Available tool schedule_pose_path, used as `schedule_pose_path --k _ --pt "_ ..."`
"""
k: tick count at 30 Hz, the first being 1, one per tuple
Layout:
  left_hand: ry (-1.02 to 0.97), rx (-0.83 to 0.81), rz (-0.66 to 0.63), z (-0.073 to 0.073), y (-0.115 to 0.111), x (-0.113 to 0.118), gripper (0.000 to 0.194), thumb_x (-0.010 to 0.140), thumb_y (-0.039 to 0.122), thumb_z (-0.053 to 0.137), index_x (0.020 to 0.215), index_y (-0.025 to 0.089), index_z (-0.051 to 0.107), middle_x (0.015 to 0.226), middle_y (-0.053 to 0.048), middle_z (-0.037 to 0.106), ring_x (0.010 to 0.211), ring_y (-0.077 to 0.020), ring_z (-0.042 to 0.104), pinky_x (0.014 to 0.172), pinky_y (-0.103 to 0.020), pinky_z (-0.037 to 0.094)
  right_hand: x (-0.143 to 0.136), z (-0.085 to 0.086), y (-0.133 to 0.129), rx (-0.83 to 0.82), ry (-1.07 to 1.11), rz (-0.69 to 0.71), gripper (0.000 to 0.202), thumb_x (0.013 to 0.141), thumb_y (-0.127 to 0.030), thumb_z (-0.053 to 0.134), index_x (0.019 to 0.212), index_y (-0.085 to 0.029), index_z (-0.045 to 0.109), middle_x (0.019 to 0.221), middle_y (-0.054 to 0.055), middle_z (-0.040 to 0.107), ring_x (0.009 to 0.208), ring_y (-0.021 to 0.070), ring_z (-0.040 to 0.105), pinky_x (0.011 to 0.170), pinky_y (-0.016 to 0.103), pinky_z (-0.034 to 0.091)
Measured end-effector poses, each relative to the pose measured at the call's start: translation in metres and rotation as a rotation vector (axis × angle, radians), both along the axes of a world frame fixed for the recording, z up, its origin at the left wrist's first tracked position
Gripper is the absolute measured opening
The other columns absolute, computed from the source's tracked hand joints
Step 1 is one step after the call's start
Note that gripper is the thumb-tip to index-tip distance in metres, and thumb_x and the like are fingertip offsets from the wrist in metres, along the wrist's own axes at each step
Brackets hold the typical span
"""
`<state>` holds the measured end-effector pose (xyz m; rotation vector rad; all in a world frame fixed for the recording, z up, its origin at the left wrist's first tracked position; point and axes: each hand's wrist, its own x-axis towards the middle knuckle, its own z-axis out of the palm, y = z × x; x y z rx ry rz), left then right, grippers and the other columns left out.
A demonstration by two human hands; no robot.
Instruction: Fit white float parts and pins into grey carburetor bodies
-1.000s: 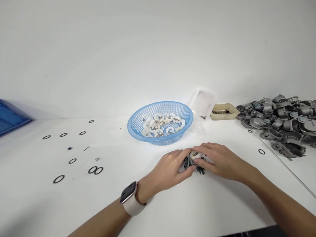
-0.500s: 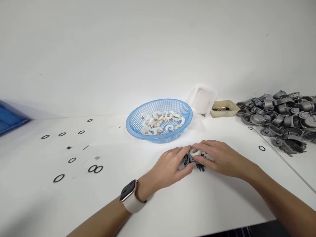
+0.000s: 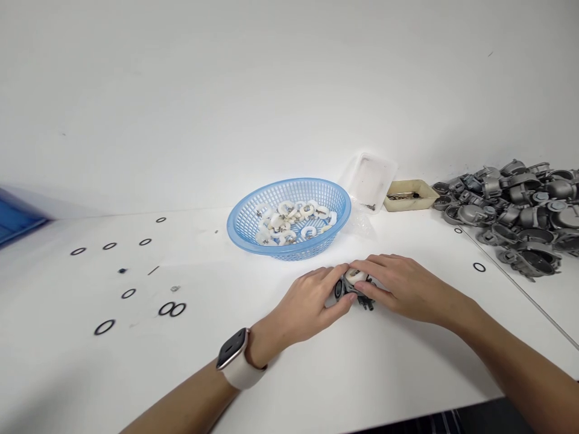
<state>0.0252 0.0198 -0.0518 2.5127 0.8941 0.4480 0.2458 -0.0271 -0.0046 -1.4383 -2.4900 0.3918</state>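
Observation:
Between my two hands a small grey metal housing (image 3: 348, 292) rests on the white table, with a white plastic piece (image 3: 356, 276) seated in its top. My left hand (image 3: 312, 304), a watch on its wrist, grips the housing's left side with thumb and fingers. From the other side my right hand (image 3: 398, 286) closes round it, fingers over the white piece and thumb at its front. Dark prongs (image 3: 365, 302) stick out at the housing's lower front. The fingers hide much of the part.
Behind my hands stands a blue plastic basket (image 3: 239, 241) holding several white ring-like pieces. A clear tray (image 3: 373, 178) leans beside a cream box (image 3: 409, 204) of small metal parts. Grey metal housings (image 3: 525, 211) are heaped at right. Black rings (image 3: 105, 327) lie scattered at left.
The whole view has shifted very slightly. Both hands keep the same hold on the housing, and nothing has been taken up or let go.

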Motion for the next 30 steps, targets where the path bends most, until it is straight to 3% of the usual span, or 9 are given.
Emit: schedule_pose_path --k 30 --pt "-0.014 0.028 -0.017 0.0005 0.0004 -0.0003 0.037 0.104 0.045 0.043 0.133 0.023 0.05 0.099 -0.005 0.071 0.087 -0.0262 0.066 0.074 -0.037 0.049 -0.0002 0.0012 -0.0002 0.017 -0.039 -0.006 0.032 0.11 -0.035 0.038 0.13 -0.022 0.06 0.1 0.007 0.071 0.09 0.0239 0.068 0.079 0.04 0.05"
